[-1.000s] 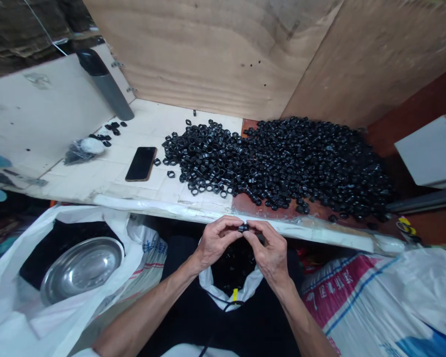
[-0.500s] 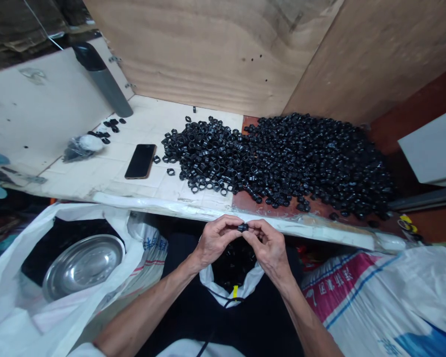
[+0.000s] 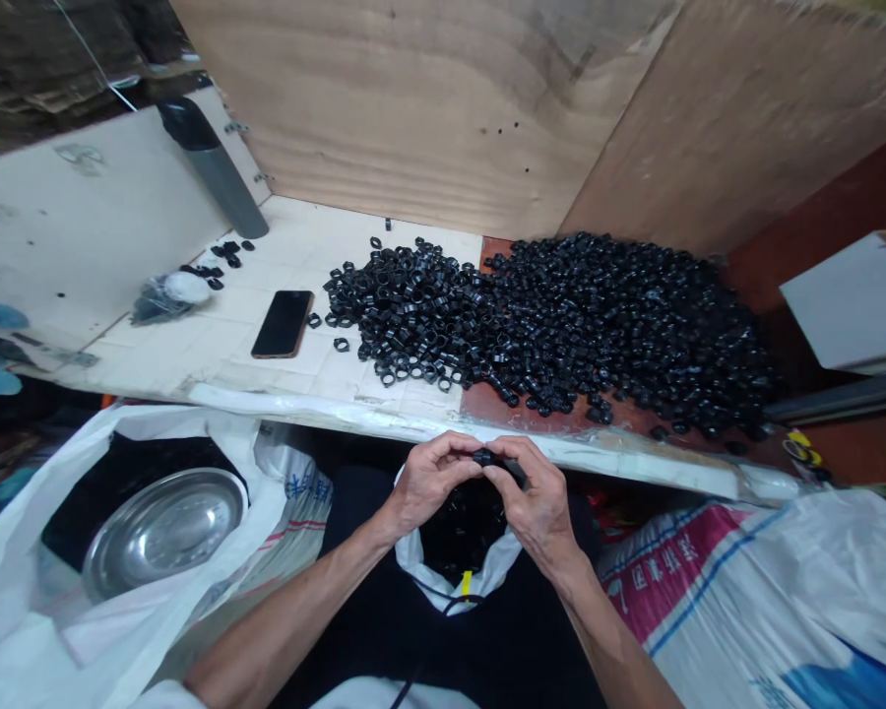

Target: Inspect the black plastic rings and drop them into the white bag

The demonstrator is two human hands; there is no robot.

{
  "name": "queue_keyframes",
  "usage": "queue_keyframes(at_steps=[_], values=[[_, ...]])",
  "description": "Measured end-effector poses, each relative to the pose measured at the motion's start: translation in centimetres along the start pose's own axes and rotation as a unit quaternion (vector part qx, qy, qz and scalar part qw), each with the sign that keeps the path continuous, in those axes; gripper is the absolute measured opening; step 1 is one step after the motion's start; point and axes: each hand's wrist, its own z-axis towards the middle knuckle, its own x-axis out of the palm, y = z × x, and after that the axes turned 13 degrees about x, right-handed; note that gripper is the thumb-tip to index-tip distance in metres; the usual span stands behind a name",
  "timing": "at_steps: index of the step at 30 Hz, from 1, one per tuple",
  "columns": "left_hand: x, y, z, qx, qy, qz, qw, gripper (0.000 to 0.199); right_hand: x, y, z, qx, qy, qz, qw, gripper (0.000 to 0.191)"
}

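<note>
A small black plastic part [image 3: 483, 457] is pinched between the fingertips of both hands, just in front of the table edge. My left hand [image 3: 432, 480] grips it from the left, thumb and forefinger closed. From the other side my right hand [image 3: 533, 492] holds it the same way, its fingers curled. Below them, a white bag [image 3: 498, 559] in the lap hangs open with black parts inside. On the table lie a heap of black rings [image 3: 413, 305] and, joining it on the right, a larger pile of black parts [image 3: 635, 325].
A phone [image 3: 282, 324], a grey bottle [image 3: 225, 182] and a small plastic bag [image 3: 166, 297] stand or lie at the left. A steel bowl [image 3: 166, 532] sits in a large white sack [image 3: 15, 551]. Printed sacks [image 3: 738, 591] and a white box [image 3: 853, 305] are at the right.
The fingers of my right hand have shifted slightly around the black part, and a dark shape now shows beneath them. The camera view has moved a little.
</note>
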Motion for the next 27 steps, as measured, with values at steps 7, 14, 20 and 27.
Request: queue_keyframes(at_steps=[7,14,20,27], values=[[0.3,-0.5,0.1,-0.069,0.005,-0.059,0.996,0.030,-0.1,-1.0,-0.4,-0.004,-0.002,-0.004,1.000,0.040],[0.3,-0.7,0.2,0.046,0.036,0.015,0.998,0.021,0.1,-1.1,-0.5,0.031,-0.017,0.021,0.999,0.035],[0.1,-0.7,0.0,0.168,0.077,0.118,0.976,0.019,0.0,0.5,-0.3,0.002,-0.039,-0.042,0.998,0.019],[-0.1,-1.2,0.0,0.177,0.077,0.117,0.974,0.018,-1.0,1.0,-0.4,0.002,0.034,-0.017,0.999,0.013]])
